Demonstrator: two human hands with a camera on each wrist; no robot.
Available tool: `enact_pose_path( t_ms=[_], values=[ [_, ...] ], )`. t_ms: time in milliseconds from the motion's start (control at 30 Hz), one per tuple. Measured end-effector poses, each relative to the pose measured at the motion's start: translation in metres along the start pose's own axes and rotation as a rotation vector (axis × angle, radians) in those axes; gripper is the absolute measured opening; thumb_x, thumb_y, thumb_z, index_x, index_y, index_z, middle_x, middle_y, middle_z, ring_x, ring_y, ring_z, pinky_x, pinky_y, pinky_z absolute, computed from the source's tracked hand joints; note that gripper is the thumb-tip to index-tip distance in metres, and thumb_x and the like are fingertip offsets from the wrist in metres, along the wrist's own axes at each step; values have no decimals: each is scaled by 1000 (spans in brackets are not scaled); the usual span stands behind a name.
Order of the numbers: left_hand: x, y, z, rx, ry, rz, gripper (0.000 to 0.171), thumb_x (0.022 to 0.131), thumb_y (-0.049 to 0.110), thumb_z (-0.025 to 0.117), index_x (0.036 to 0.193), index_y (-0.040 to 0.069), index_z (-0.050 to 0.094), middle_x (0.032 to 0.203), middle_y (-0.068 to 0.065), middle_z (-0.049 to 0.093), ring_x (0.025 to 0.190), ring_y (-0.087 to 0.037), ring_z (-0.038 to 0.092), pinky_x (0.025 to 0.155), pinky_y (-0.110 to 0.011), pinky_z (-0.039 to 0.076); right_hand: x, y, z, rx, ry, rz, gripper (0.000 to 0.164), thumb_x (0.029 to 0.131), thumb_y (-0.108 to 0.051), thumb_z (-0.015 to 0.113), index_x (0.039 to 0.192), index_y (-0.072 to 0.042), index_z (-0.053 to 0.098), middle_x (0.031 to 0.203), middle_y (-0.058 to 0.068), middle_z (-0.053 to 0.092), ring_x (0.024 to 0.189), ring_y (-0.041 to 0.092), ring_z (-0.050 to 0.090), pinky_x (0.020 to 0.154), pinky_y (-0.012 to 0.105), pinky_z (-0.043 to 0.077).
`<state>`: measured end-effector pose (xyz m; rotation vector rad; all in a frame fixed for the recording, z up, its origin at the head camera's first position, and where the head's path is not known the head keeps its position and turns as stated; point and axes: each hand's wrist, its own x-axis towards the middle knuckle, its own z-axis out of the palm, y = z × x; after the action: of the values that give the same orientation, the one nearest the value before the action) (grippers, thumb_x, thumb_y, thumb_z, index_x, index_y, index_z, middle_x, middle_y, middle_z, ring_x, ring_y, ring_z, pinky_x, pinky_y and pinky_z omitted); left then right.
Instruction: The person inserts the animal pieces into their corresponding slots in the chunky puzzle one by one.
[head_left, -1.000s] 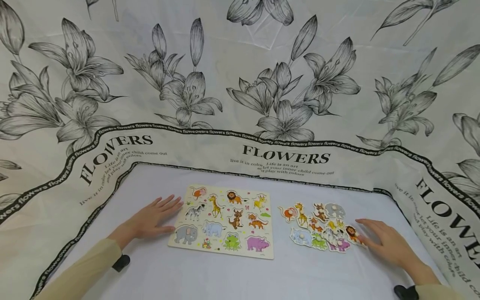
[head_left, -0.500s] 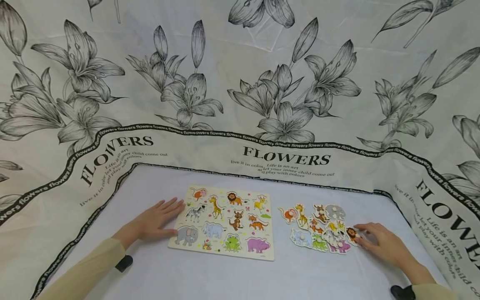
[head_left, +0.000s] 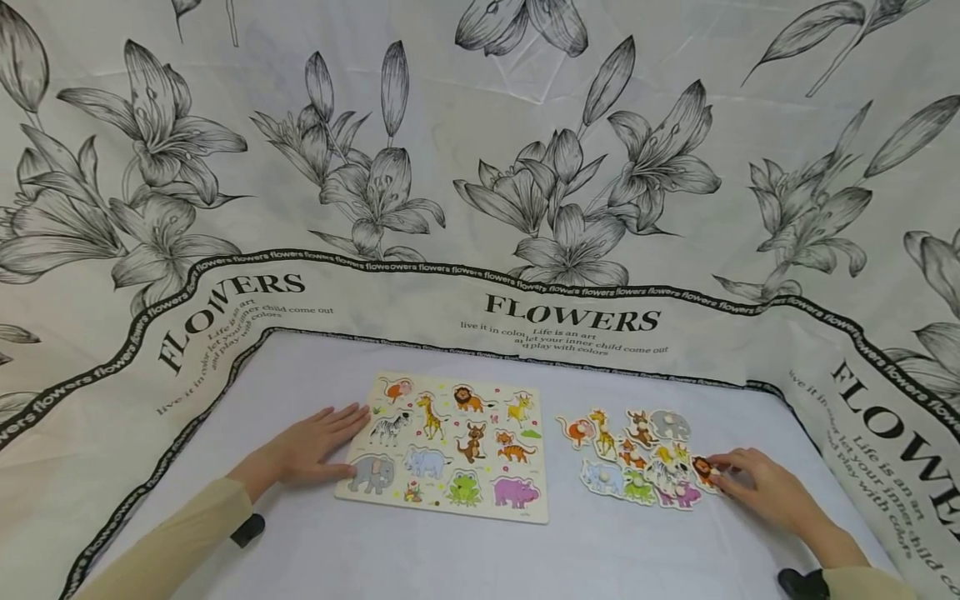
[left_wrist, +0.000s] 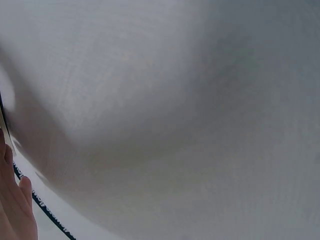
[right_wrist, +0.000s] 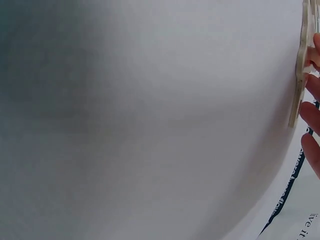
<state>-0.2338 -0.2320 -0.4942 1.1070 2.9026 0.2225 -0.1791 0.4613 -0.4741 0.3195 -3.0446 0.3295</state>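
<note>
A wooden animal puzzle board (head_left: 480,504) lies flat on the white cloth, printed with animals such as a frog, a giraffe and an elephant. My left hand (head_left: 311,446) rests flat with straight fingers, its fingertips and thumb at the board's left edge. At the right end of a cluster of loose animal pieces, my right hand (head_left: 765,487) pinches the lion puzzle piece (head_left: 702,468) between thumb and index finger. In the right wrist view, several fingers (right_wrist: 311,116) show beside the edge of a wooden piece (right_wrist: 298,85). Most of the left hand is outside the left wrist view.
Left of the lion piece lie overlapping pieces, among them a grey elephant (head_left: 670,424), a giraffe (head_left: 602,433), a light blue animal (head_left: 600,474) and a green frog (head_left: 638,486). Behind the table hangs a white flower-print cloth (head_left: 420,308).
My right hand has moved slightly left; its thumb and index finger have closed onto the lion piece, which has shifted a little. The left hand stays at the board's edge.
</note>
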Motion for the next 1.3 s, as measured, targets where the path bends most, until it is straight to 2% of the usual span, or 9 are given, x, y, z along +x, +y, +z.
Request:
enact_pose_path(
  t_ms=[233, 433, 800, 1133, 1300],
  values=[
    [1, 2, -1, -24, -54, -25, 87, 88, 62, 51, 151, 7, 29, 158, -9, 28, 146, -29, 26, 119, -51, 24, 6, 1, -4, 83, -69, 41, 28, 87, -30, 70, 107, -10, 71, 91, -6, 64, 74, -8, 46, 61, 23, 47],
    [2, 6, -4, -21, -74, -15, 92, 86, 64, 51, 150, 2, 29, 157, -15, 28, 145, -32, 29, 117, -52, 29, 5, -1, -5, 138, -68, 58, 25, 86, -26, 72, 102, -8, 72, 91, -3, 65, 70, -7, 46, 59, 22, 46],
    [3, 6, -5, 4, -135, -10, 97, 84, 69, 50, 152, 4, 25, 160, -12, 23, 146, -29, 25, 118, -48, 28, 4, -3, -4, 193, -68, 101, 24, 84, -18, 72, 102, -3, 72, 78, -3, 61, 65, -3, 45, 55, 20, 45],
    [2, 3, -4, -20, -148, 0, 103, 80, 72, 53, 153, 6, 22, 161, -11, 20, 147, -29, 23, 119, -47, 27, 5, 1, -7, 229, -120, 164, 34, 87, -28, 70, 106, -1, 70, 83, -1, 67, 66, -4, 48, 57, 20, 47],
    [1, 2, -7, -11, -130, 34, 105, 79, 72, 55, 151, 2, 24, 159, -15, 23, 146, -32, 26, 117, -50, 29, 5, 1, -6, 222, -120, 164, 33, 87, -29, 70, 105, -1, 71, 84, -1, 68, 66, -4, 49, 57, 20, 47]
  ],
)
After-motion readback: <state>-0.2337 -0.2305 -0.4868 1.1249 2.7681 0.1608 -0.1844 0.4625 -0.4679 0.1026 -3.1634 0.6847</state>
